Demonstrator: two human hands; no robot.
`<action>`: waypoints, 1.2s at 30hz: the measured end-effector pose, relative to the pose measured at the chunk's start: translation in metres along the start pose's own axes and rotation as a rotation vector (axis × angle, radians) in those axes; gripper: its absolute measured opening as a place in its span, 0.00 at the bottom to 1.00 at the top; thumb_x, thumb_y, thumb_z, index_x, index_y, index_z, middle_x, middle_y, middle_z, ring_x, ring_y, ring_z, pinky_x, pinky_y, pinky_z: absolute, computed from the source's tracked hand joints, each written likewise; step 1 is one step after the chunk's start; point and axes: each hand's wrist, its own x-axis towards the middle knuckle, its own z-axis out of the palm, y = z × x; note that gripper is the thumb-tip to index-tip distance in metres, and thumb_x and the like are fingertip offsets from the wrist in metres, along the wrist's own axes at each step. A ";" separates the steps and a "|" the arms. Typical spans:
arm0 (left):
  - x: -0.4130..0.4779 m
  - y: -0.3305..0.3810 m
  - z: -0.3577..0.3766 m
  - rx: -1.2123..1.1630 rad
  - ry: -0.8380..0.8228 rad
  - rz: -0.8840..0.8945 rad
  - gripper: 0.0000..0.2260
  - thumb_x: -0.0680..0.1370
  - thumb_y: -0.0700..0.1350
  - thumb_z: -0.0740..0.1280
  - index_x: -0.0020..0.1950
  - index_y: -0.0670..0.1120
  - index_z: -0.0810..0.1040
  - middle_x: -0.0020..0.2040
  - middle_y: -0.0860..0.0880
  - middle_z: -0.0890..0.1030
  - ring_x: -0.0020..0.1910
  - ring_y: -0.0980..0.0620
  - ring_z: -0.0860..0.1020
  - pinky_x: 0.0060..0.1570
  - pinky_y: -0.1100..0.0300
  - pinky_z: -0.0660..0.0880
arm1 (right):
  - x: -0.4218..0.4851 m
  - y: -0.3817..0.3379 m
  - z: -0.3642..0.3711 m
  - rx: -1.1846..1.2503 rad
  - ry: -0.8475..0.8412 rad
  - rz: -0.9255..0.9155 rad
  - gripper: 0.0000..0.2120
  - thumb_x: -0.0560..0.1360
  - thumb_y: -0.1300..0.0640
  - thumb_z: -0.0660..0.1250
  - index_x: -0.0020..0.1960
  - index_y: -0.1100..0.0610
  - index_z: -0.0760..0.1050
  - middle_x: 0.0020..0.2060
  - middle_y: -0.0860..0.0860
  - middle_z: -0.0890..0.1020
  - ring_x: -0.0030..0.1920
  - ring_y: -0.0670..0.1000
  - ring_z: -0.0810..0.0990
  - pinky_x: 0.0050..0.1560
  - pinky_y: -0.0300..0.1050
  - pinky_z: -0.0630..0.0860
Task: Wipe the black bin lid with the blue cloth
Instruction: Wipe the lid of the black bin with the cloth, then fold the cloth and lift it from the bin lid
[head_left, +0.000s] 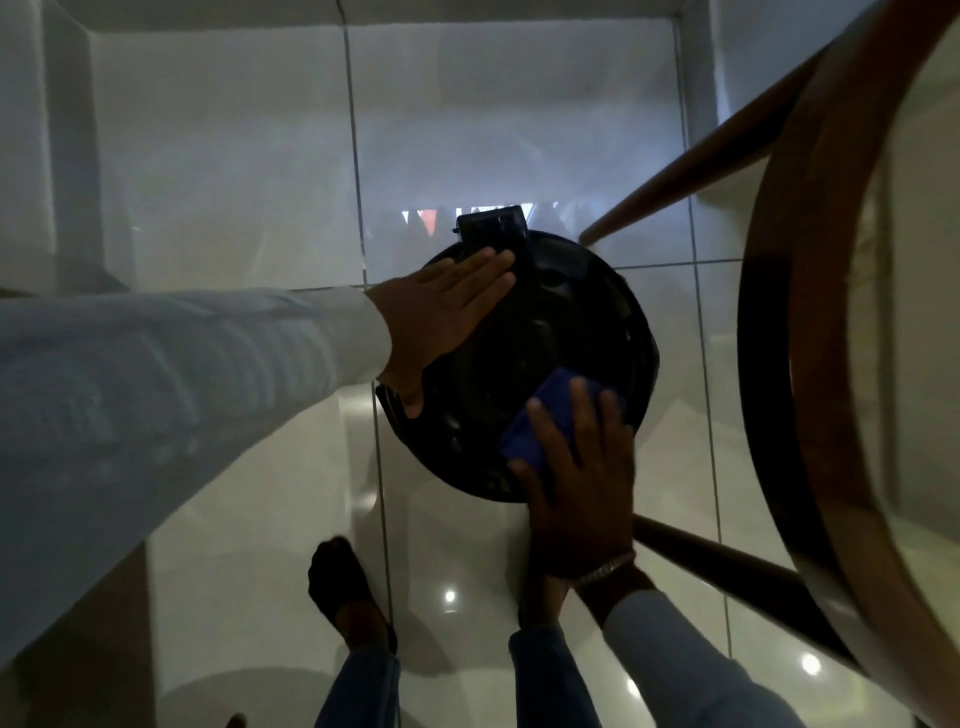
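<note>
A round black bin lid (540, 343) lies below me on the white tiled floor, with a black pedal or hinge block (491, 226) at its far edge. My left hand (441, 317) lies flat on the lid's left part, fingers straight and together, thumb over the near left rim. My right hand (576, 467) presses a folded blue cloth (545, 421) onto the lid's near right part, fingers spread over it. Most of the cloth's near half is hidden under that hand.
A round wooden table (810, 364) with dark legs (727, 561) stands close on the right, one leg just behind my right wrist. My feet (343, 587) stand on the glossy tiles (234, 182) near the bin. A white wall base runs along the left.
</note>
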 end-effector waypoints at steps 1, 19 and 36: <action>0.001 0.000 0.000 0.001 0.005 -0.001 0.72 0.51 0.61 0.80 0.72 0.45 0.28 0.76 0.44 0.31 0.73 0.47 0.31 0.73 0.49 0.41 | 0.008 0.005 -0.003 0.055 0.018 0.067 0.28 0.76 0.40 0.57 0.73 0.49 0.60 0.76 0.58 0.58 0.76 0.64 0.53 0.71 0.68 0.60; 0.001 -0.005 0.004 -0.021 0.007 0.014 0.71 0.51 0.61 0.79 0.73 0.45 0.29 0.76 0.45 0.30 0.74 0.47 0.32 0.74 0.49 0.40 | 0.031 0.014 0.000 -0.077 0.027 -0.131 0.28 0.76 0.37 0.56 0.73 0.47 0.64 0.75 0.56 0.63 0.76 0.62 0.58 0.71 0.67 0.59; -0.005 0.081 0.000 -0.686 0.539 -0.415 0.21 0.71 0.49 0.65 0.61 0.41 0.74 0.58 0.41 0.74 0.56 0.41 0.73 0.54 0.52 0.72 | 0.074 -0.002 -0.048 0.495 -0.027 0.365 0.38 0.73 0.54 0.70 0.76 0.58 0.54 0.71 0.59 0.68 0.70 0.59 0.65 0.70 0.57 0.66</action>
